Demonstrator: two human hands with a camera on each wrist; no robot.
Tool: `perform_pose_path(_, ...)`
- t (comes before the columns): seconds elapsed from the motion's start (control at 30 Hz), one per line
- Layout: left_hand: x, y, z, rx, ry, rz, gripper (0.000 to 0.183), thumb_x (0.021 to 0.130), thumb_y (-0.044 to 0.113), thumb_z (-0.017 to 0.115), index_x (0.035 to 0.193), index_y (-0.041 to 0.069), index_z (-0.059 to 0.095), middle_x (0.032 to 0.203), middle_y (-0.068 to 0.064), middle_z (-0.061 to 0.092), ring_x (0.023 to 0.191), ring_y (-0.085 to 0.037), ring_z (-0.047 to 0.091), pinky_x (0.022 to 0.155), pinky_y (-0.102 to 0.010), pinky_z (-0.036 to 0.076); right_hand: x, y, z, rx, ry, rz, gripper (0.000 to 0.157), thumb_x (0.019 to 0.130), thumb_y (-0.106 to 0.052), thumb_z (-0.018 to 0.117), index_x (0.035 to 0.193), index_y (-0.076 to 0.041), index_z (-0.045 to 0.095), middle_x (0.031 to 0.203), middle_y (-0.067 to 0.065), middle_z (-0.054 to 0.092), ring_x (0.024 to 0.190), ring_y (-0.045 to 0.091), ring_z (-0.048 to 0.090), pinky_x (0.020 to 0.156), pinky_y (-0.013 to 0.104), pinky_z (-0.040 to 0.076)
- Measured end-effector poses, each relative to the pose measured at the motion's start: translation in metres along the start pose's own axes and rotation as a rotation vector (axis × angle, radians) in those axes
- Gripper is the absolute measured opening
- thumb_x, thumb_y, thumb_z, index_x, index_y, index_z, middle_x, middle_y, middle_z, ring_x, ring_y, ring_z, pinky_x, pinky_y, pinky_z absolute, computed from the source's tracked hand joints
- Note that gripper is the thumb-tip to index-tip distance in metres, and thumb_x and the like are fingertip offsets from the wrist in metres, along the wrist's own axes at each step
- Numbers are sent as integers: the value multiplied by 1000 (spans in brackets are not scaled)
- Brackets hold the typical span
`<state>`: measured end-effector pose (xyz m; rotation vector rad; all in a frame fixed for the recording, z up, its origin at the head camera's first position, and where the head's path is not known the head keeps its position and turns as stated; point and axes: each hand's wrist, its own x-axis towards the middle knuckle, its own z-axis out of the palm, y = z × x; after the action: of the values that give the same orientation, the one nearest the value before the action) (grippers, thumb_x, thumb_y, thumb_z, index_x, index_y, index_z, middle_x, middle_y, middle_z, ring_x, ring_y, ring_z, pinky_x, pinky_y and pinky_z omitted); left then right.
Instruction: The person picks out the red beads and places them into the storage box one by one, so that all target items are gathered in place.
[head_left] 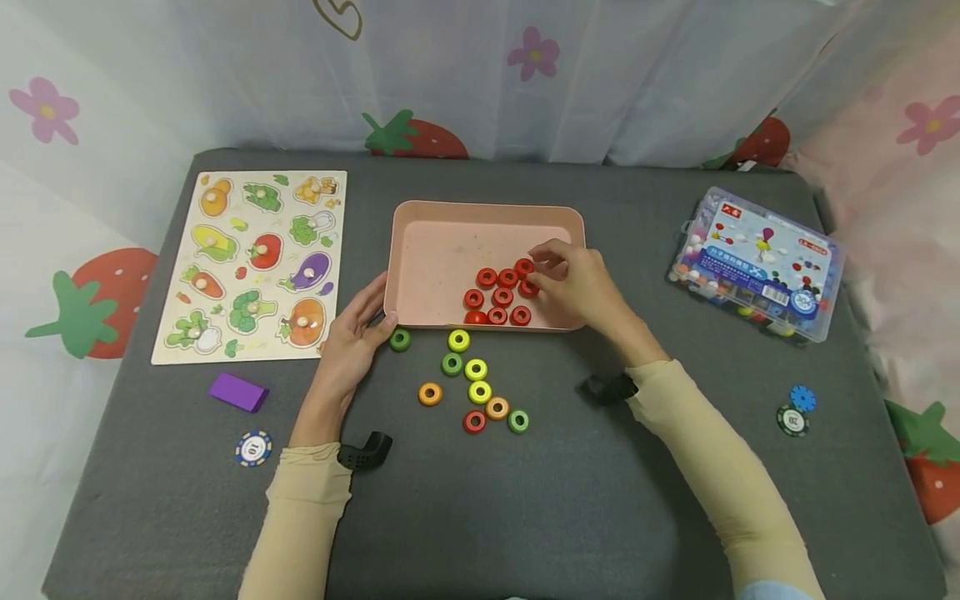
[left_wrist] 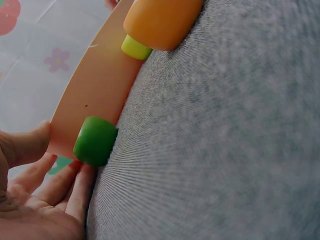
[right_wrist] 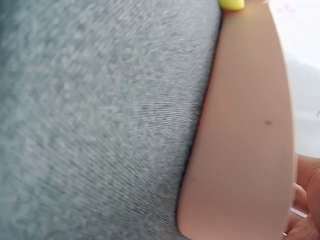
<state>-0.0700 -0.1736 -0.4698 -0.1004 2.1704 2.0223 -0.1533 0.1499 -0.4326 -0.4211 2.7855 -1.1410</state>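
A shallow pink tray [head_left: 435, 250] lies on the grey table with several red rings [head_left: 502, 297] gathered in its front right part. My left hand [head_left: 352, 337] holds the tray's front left corner, thumb on the front wall and fingers along the left side. Over the right part of the tray, my right hand [head_left: 573, 283] has bent fingers beside the rightmost red rings; whether it pinches one is hidden. In the left wrist view, a green ring [left_wrist: 95, 141] stands against the tray wall [left_wrist: 95, 85] near my left thumb. The right wrist view shows the tray's outer wall [right_wrist: 240, 130] and part of my right hand.
Loose yellow [head_left: 476, 370], green [head_left: 518, 421], orange [head_left: 430, 394] and red [head_left: 474, 422] rings lie before the tray. A vegetable puzzle board [head_left: 251, 267], purple block [head_left: 238, 392] and poker chip [head_left: 253, 448] are left. Right are a clear plastic case [head_left: 757, 265] and two chips [head_left: 792, 420].
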Motion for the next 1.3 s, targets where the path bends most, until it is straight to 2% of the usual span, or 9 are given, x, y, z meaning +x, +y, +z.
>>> perform_pose_path(0.1,0,0,0,-1,-4,9,59,102,13,57,156,22,36,158,-2,41,144,-17,41,115,-42,32,-8,-2,-3,20,-9,-31,28,90,-18,76,116,-10,71,109,7,71,92,24,64,79,40,51)
perform_pose_path(0.23,0,0,0,-2,-12,15,59,102,12,57,157,21,35,158,-4,41,145,-18,39,116,-44,30,-25,-11,-1,78,-42,-129,26,89,-14,77,114,-8,72,108,7,72,92,22,63,77,40,50)
perform_pose_path(0.37,0,0,0,-5,-19,11,59,103,13,56,157,21,35,158,-3,41,145,-18,38,116,-45,30,-47,-21,10,133,-74,-242,27,86,-13,80,112,-8,73,104,6,72,88,19,62,76,38,49)
perform_pose_path(0.5,0,1,-1,-7,-17,3,59,103,13,56,157,22,35,159,-2,40,146,-16,37,117,-46,29,-68,-32,26,159,-141,-351,33,81,-15,84,112,-10,73,106,2,70,96,18,60,85,39,48)
perform_pose_path(0.6,0,1,-1,-12,-14,-6,59,103,13,56,157,23,35,159,-2,39,146,-16,36,117,-46,27,-80,-39,37,127,-236,-400,37,78,-20,87,111,-14,73,113,-4,64,109,14,55,96,39,45)
perform_pose_path(0.73,0,1,-1,-15,-18,-12,59,103,13,56,157,22,34,159,-2,39,147,-16,36,118,-46,27,-89,-44,48,0,-380,-394,47,74,-33,90,116,-22,72,128,-4,53,122,16,42,103,43,39)
perform_pose_path(0.87,0,1,0,-21,-20,-13,59,103,13,55,157,23,34,159,-1,39,147,-15,35,118,-46,27,-91,-44,54,-88,-455,-386,51,73,-37,90,119,-28,71,142,3,44,128,23,34,104,51,33)
perform_pose_path(1.1,-1,2,0,-16,-21,-14,59,103,14,56,157,25,35,159,0,39,147,-15,36,118,-46,27,-91,-44,59,-90,-443,-455,31,75,-34,89,103,-27,77,145,4,46,128,24,34,101,49,31)
perform_pose_path(1.3,-1,2,-1,-14,-19,-20,59,103,14,56,157,25,35,159,0,40,146,-15,37,118,-46,28,-85,-47,54,-1,-404,-433,26,78,-31,88,101,-26,76,138,1,54,129,19,38,106,50,30)
